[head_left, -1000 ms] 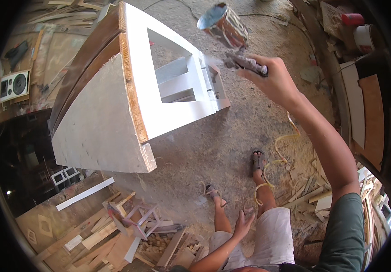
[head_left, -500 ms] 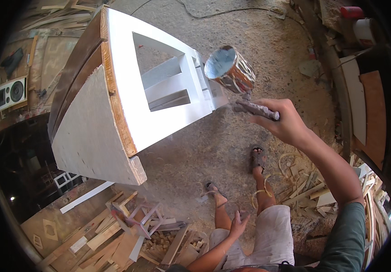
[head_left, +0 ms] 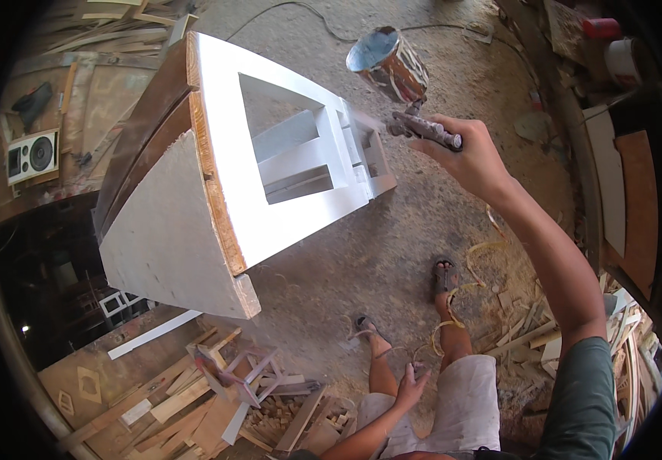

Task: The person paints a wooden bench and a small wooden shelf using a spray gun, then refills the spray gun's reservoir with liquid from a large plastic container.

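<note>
My right hand (head_left: 465, 153) is wrapped round a paint-crusted spray gun (head_left: 432, 130), held out over the floor. On top of the gun sits a tilted paint cup (head_left: 398, 73), streaked brown and white outside, bluish inside. The nozzle faces left, towards a large wooden piece with a white-painted face (head_left: 227, 130), and a faint haze hangs between them. That face has cut-out openings; its curved side is brown planking (head_left: 143, 138) and its end a grey-white panel (head_left: 164, 230). Near my lap, my left hand (head_left: 411, 383) has curled fingers, close to a yellowish hose (head_left: 440, 333); what they grip is unclear.
Wood offcuts (head_left: 185, 406) and a small stool-like frame (head_left: 250, 376) lie at the lower left. More scraps (head_left: 526, 337) lie right of my legs. A speaker (head_left: 33, 156) stands far left. Boards (head_left: 638, 199) lean at the right; a cable (head_left: 323, 19) crosses the floor behind.
My right hand has moved up and slightly left with the spray gun. The wooden piece appears a little lower and further right in view. My left hand stays near my lap.
</note>
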Available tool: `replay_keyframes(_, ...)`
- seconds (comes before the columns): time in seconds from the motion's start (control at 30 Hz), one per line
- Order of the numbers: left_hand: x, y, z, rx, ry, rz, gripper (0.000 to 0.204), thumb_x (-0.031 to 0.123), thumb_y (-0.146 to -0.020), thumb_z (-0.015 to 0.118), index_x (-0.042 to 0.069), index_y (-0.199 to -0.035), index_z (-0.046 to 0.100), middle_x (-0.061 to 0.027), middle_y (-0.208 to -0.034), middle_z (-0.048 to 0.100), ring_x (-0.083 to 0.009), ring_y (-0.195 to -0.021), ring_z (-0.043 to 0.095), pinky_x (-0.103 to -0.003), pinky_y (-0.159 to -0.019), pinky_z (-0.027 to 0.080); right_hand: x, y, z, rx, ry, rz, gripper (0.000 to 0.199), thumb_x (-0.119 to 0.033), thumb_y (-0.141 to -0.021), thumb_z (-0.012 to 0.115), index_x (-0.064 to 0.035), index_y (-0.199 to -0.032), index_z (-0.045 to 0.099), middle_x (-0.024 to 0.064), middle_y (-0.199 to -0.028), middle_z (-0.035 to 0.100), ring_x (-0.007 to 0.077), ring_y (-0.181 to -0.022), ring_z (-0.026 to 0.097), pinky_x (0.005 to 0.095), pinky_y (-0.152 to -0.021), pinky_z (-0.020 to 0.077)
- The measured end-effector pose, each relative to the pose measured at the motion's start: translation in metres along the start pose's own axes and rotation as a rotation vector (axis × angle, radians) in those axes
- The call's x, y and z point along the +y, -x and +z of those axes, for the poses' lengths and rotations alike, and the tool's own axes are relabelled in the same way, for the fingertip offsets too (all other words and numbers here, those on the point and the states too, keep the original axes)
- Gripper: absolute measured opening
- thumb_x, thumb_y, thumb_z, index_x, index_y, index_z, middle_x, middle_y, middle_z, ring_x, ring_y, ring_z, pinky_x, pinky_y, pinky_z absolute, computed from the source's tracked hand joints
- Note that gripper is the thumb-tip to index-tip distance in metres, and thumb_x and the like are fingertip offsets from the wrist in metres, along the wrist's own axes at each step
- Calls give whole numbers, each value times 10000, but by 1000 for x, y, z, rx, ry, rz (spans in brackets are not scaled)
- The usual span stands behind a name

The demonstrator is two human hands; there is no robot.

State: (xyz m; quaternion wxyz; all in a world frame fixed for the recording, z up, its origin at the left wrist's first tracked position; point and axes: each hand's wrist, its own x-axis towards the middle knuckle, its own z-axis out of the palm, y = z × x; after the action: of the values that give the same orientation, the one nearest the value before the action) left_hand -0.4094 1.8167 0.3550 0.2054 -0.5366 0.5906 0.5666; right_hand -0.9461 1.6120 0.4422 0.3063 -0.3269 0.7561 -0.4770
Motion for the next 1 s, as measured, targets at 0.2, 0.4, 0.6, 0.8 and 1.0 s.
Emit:
replay_keyframes(0.2, -1, 0, -1, 6, 10, -13, 457, 338, -964, 668, 3, -1200, 466, -197, -1203, 629, -337, -1137, 612, -406, -948, 472, 15, -6, 24, 260, -4, -198, 320, -206, -903, 745, -49, -1178, 702, 162, -923, 713, 268, -771, 679, 363, -723, 519)
replay_keyframes(0.4, -15, -4, -8, 19, -51, -22, 501, 382, -961, 663, 4, -1229, 476, -216, -1193, 627, -386, -1169, 610, -414, -954, 474, 8, 8, 31, 197, 0, -141, 326, -180, -890, 748, -56, -1186, 693, 147, -979, 716, 286, -799, 681, 369, -747, 529)
replay_keyframes(0.6, -35, -6, -9, 66, 15, 83, 484, 376, -963, 662, 7, -1226, 492, -203, -1177, 636, -374, -1155, 619, -413, -953, 472, -52, 55, 8, 257, -80, -338, 406, -60, -834, 783, -9, -1218, 660, 147, -952, 705, 247, -767, 668, 331, -707, 524)
replay_keyframes(0.8, 0, -29, -45, 175, 0, -57, 427, 325, -942, 661, 17, -1210, 536, -206, -1172, 651, -378, -1129, 631, -434, -947, 478, -42, 162, -2, 273, -51, -262, 580, 24, -774, 785, -1, -1323, 600, 181, -977, 707, 252, -791, 690, 335, -711, 538)
replay_keyframes(1.0, -23, -107, -121, 312, -61, -30, 450, 259, -892, 664, -5, -1243, 566, -251, -1173, 667, -394, -1128, 638, -448, -932, 495, -26, 296, 19, 255, -49, -12, 581, 54, -730, 783, 6, -1286, 620, 196, -982, 720, 287, -836, 716, 353, -754, 545)
